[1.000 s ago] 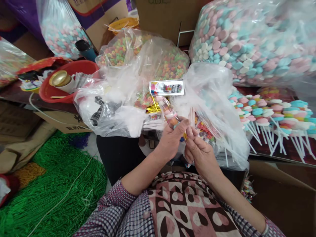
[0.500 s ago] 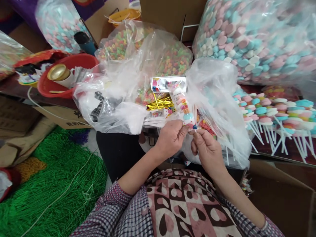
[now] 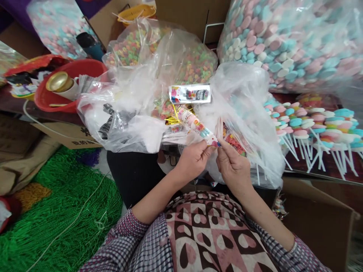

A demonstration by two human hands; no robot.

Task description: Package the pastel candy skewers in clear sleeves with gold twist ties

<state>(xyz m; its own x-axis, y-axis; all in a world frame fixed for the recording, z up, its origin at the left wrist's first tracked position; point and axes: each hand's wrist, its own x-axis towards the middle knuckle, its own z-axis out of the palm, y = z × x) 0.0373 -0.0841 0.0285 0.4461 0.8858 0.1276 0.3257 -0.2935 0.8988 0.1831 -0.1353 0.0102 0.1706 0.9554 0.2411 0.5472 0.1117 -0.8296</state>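
Observation:
A marshmallow candy skewer in a printed clear wrapper point(image 3: 197, 125) points up and to the left, away from me. My left hand point(image 3: 193, 159) pinches its lower end between thumb and fingers. My right hand point(image 3: 234, 160) is closed on the same end, at the wrapper's right corner. Just beyond lie gold twist ties point(image 3: 172, 120), partly covered by the skewer. A flat printed wrapper point(image 3: 190, 93) lies behind them. Red gummy candies point(image 3: 235, 145) show through plastic beside my right hand. The skewer's stick is hidden by my fingers.
Finished-looking marshmallow skewers point(image 3: 300, 122) with white sticks lie on the right. Behind stand a big bag of marshmallows point(image 3: 283, 45) and a bag of gummy rings point(image 3: 195, 62). A red basin point(image 3: 42, 92) is on the left; green cord point(image 3: 65, 204) covers the floor there.
The wrapped skewer has swung from nearly upright to leaning left, over the gold ties. My right hand has moved in closer against the wrapper's end. The whole view has shifted slightly.

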